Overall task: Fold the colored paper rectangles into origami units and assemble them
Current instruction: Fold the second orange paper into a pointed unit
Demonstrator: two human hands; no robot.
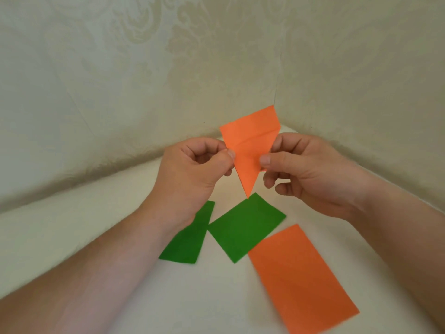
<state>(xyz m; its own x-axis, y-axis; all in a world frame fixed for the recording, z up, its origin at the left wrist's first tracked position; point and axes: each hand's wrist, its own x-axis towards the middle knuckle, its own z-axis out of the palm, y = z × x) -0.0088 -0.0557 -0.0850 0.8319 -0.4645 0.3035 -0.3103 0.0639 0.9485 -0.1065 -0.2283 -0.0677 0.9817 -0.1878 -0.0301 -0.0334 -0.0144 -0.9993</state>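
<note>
orange folded paper (250,143), blank of any writing, hangs point down between both hands: left hand (192,169) pinches its left edge, right hand (310,172) pinches its right edge. below them lie two green rectangles (245,227) (187,239) and an orange rectangle (301,278).

Soft, even, warm light fills the scene with no glare. Faint shadows lie under the hands and along the wall's base. Wide-angle distortion bends the edges, and the forearms near the bottom corners look blurred.
</note>
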